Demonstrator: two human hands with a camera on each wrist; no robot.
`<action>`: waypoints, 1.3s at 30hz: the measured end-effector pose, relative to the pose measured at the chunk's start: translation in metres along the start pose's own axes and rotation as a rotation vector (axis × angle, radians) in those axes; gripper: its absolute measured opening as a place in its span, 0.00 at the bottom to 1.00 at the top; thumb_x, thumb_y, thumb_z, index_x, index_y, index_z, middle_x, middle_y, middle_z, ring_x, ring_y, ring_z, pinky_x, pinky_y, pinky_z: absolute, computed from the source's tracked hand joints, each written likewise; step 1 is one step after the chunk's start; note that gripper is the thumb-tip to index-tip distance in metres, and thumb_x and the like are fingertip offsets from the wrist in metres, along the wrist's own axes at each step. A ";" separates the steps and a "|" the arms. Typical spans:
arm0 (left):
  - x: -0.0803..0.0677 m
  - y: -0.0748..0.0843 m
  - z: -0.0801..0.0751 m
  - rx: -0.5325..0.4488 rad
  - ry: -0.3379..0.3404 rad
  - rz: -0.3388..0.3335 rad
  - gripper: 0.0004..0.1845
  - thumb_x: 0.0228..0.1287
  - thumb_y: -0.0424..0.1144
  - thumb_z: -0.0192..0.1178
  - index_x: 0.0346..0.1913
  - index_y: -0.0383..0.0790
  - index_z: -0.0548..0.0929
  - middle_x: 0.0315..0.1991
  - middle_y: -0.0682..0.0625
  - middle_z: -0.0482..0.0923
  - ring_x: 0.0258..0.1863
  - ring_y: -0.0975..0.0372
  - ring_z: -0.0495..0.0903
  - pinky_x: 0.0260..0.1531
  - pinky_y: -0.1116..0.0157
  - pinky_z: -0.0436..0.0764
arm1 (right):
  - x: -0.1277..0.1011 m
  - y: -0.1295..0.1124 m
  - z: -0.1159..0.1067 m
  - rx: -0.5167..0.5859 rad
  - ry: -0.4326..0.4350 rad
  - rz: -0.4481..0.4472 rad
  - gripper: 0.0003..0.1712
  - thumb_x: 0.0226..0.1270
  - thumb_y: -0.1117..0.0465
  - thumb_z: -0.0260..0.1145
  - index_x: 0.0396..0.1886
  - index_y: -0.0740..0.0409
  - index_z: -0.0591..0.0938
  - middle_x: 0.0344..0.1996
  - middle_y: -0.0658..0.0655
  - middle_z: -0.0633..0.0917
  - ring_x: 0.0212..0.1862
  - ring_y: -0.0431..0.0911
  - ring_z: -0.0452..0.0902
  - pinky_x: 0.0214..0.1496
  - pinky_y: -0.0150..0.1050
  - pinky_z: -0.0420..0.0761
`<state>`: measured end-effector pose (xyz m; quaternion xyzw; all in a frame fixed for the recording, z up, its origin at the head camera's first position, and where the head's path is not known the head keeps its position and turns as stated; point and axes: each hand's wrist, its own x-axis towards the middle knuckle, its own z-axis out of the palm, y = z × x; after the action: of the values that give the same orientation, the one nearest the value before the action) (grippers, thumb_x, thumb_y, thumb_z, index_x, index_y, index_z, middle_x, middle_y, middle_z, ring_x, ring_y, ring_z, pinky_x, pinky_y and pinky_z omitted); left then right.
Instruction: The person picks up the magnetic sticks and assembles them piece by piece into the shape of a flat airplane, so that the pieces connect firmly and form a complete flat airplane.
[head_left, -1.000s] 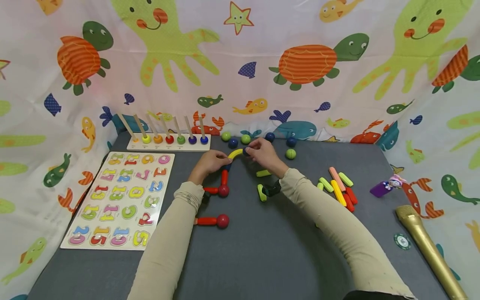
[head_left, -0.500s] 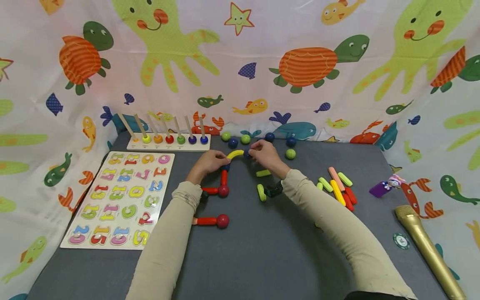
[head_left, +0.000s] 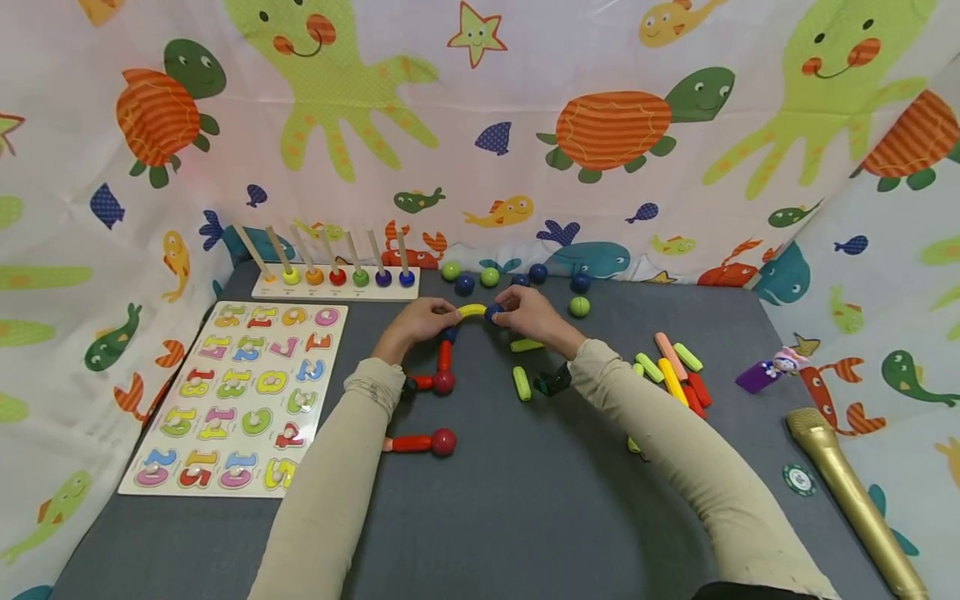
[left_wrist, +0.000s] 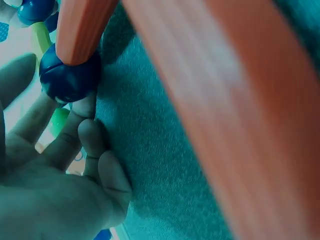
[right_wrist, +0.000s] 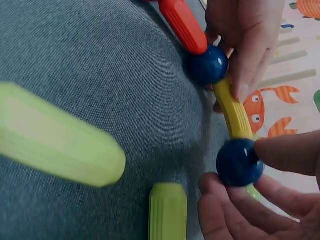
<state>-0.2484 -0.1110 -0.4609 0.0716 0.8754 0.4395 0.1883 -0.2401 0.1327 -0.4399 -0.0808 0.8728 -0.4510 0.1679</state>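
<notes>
Compared with half a second ago, the right hand point(head_left: 542, 321) is easing very slightly toward the near edge of the table point(head_left: 525, 517), and the right end of the curved yellow rod point(head_left: 472, 310) is coming down with it, so the rod is now lying flatter across the head view. The right hand is gripping the end blue ball point(right_wrist: 240, 162) between thumb and fingers, and in the right wrist view that ball is touching the rod's tip. The left hand point(head_left: 416, 325) is pinching the rod near its other end, where it is meeting the middle blue ball point(right_wrist: 209, 65). From there the red rod point(head_left: 445, 357) is running toward the near edge, down to the red ball point(head_left: 444, 382). The joined pieces are sitting toward the table's back edge, a little nearer its left edge than its right, while a loose pale green rod point(head_left: 521, 383) is lying just beside the right wrist. For the joining in hand, the shift is probably meaning that the end ball is already seated and its angle is being adjusted; whether the joint is holding unaided is impossible to tell while both hands are gripping.
</notes>
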 end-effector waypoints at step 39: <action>-0.003 -0.007 -0.005 -0.053 0.011 -0.046 0.19 0.84 0.42 0.57 0.65 0.33 0.85 0.59 0.38 0.80 0.55 0.48 0.75 0.65 0.49 0.74 | -0.022 0.011 0.003 -0.042 -0.242 0.018 0.10 0.77 0.59 0.70 0.37 0.62 0.87 0.30 0.58 0.87 0.35 0.49 0.82 0.42 0.43 0.83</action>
<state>-0.2477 -0.1201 -0.4630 0.0439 0.8659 0.4583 0.1955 -0.2180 0.1431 -0.4458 -0.1303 0.8563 -0.4180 0.2741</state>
